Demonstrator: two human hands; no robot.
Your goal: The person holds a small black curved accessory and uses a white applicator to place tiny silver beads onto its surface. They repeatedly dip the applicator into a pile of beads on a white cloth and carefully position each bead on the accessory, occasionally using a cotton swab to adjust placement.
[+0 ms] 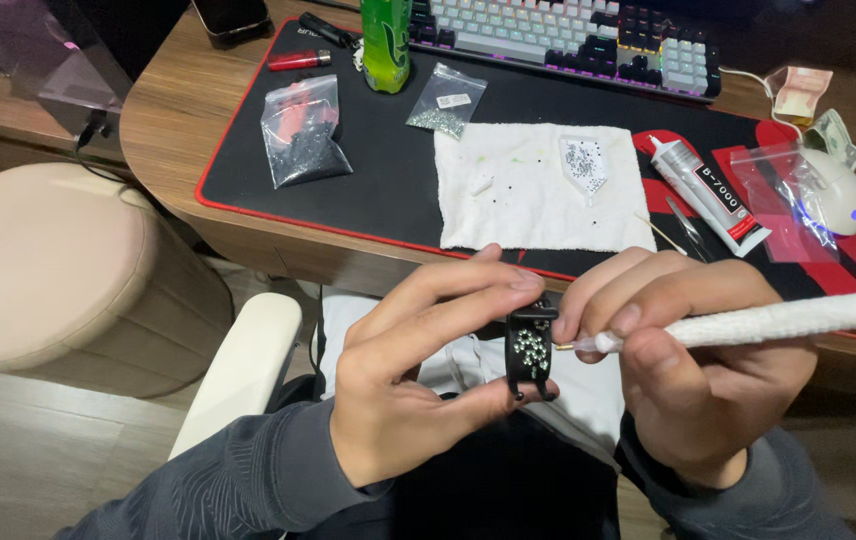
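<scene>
Black clip (529, 350), studded with small silver stones, sits pinched in your left hand (403, 385) over your lap, nearer you than the white cloth (538, 195) | right hand (693, 375) grips the white-wrapped picker (778, 322), tip touching the clip | risk: a squeeze or slip could, I judge, knock stones to the floor | beyond the cloth: glue tube (708, 192) uncapped may dry out

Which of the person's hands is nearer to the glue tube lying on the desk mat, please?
Right. The right hand is just below the glue tube; the left hand is farther left, holding the small black piece.
</scene>
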